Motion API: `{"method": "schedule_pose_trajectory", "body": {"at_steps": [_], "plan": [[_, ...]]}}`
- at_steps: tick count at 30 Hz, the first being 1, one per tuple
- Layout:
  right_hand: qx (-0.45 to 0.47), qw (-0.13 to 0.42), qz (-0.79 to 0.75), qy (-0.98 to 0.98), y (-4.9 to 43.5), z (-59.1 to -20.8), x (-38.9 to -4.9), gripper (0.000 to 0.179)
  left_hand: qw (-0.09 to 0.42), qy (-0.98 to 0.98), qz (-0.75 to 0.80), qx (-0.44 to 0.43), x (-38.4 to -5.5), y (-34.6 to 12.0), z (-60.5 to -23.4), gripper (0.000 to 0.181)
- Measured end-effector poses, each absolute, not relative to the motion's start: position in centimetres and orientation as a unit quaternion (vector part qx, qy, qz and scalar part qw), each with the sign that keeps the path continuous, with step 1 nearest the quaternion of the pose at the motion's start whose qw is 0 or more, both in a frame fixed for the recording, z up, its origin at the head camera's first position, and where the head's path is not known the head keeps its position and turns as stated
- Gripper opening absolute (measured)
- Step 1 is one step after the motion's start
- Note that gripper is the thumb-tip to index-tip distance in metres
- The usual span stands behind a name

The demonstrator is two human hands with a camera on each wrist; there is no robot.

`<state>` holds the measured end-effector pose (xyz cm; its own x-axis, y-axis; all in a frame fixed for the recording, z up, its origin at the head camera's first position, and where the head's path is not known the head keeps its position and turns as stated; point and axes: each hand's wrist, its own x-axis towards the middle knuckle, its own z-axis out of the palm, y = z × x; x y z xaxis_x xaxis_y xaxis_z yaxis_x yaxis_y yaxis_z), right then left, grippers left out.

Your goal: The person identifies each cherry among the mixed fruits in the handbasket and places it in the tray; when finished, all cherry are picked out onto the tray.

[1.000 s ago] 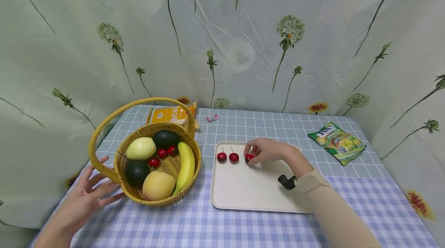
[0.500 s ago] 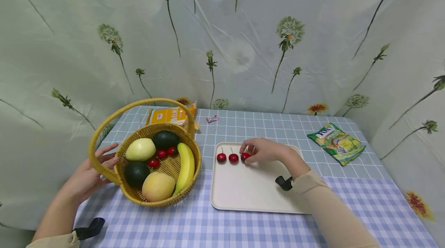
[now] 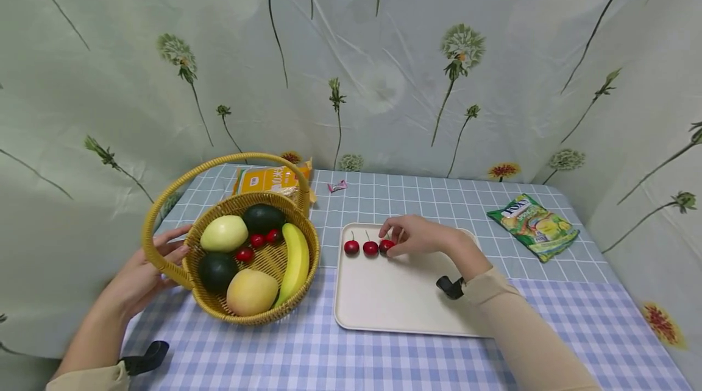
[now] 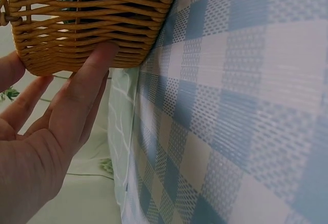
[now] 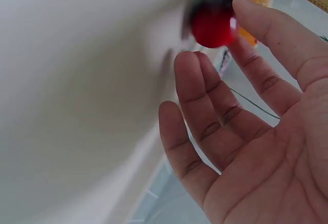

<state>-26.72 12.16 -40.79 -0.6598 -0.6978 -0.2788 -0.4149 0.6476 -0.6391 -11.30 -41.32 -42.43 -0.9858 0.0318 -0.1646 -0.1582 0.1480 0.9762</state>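
My right hand (image 3: 419,236) pinches a dark red cherry (image 3: 386,247) between thumb and index finger, close over the cream tray (image 3: 406,299). In the right wrist view that cherry (image 5: 212,24) shows at the thumb tip, the other fingers spread loosely. Just left of it, two more stemmed cherries (image 3: 370,249) stand in a row near the tray's far edge. At the left, my left hand (image 3: 139,278) rests extended fingers on the side of a wicker basket (image 3: 269,318). The left wrist view has a fingertip against the basket's woven wall (image 4: 87,34).
Inside the basket lie a banana (image 3: 296,260), a peach-like fruit (image 3: 252,292), a pale yellow-green fruit (image 3: 223,233), two dark green fruits and several cherries. Behind it sits an orange snack bag (image 3: 269,180). A small pink candy (image 3: 337,186) and a green packet (image 3: 534,226) lie farther back.
My right hand has slid its cherry left, closer to the other two. The left hand has moved forward along the basket's side, and its fingers have drawn together.
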Motion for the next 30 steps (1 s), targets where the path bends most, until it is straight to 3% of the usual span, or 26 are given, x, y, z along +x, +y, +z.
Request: {"method": "schedule_pose_trajectory", "body": {"at_steps": [11, 20, 30], "plan": [[-0.366, 0.219, -0.254, 0.868, 9.2, -36.0, -26.3, 0.036, 0.084, 0.763, 0.638, -0.06, -11.2, -41.3, -42.6, 0.046], [-0.444, 0.237, -0.224, 0.834, 1.1, -33.3, -25.1, 0.034, 0.08, 0.763, 0.638, -0.067, -11.2, -41.2, -42.5, 0.053], [-0.521, 0.251, -0.199, 0.791, -8.0, -33.6, -24.6, 0.032, 0.079, 0.766, 0.635, -0.068, -11.2, -41.2, -42.7, 0.051]]}}
